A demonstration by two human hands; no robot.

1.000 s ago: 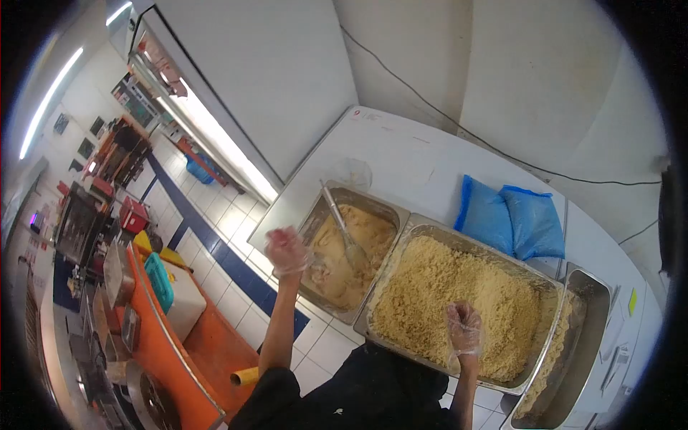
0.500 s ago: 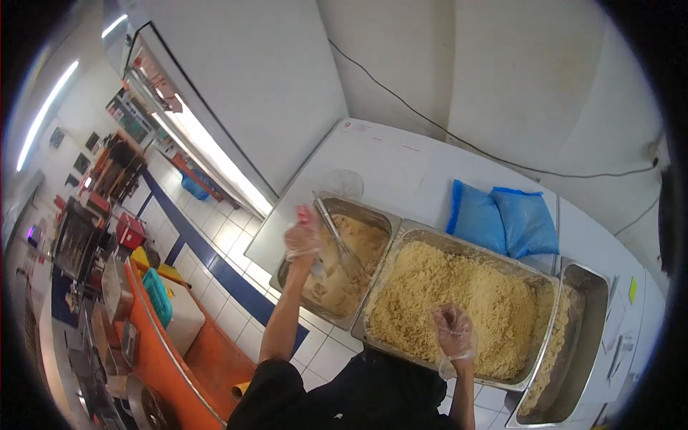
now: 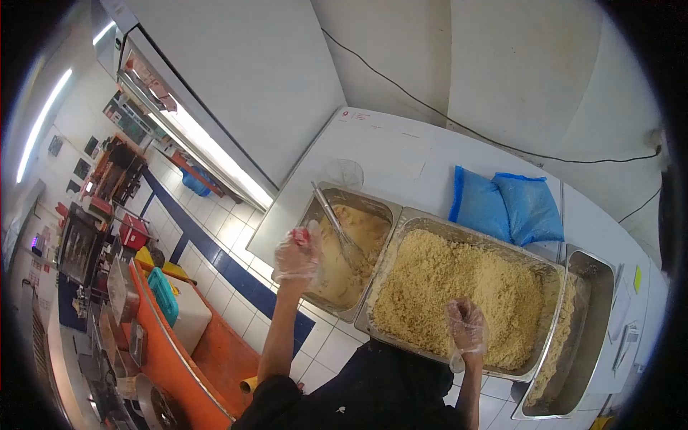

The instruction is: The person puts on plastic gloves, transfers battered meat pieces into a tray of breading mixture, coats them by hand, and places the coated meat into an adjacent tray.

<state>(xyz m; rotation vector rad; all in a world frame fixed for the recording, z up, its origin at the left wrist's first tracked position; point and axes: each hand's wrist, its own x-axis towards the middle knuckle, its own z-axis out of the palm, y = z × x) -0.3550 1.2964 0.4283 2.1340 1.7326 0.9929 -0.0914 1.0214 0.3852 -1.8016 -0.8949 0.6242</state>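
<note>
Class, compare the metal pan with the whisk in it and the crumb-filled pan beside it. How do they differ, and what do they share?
The whisk pan holds a wet, pale mixture; the crumb pan holds dry-looking yellowish crumbs.
The whisk pan looks smaller; the crumb pan is wider.
A whisk leans in the whisk pan; the crumb pan shows no tool.
Both are rectangular metal pans.

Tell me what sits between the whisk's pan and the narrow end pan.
The wide pan of crumbs sits between them, as the head view shows.
</note>
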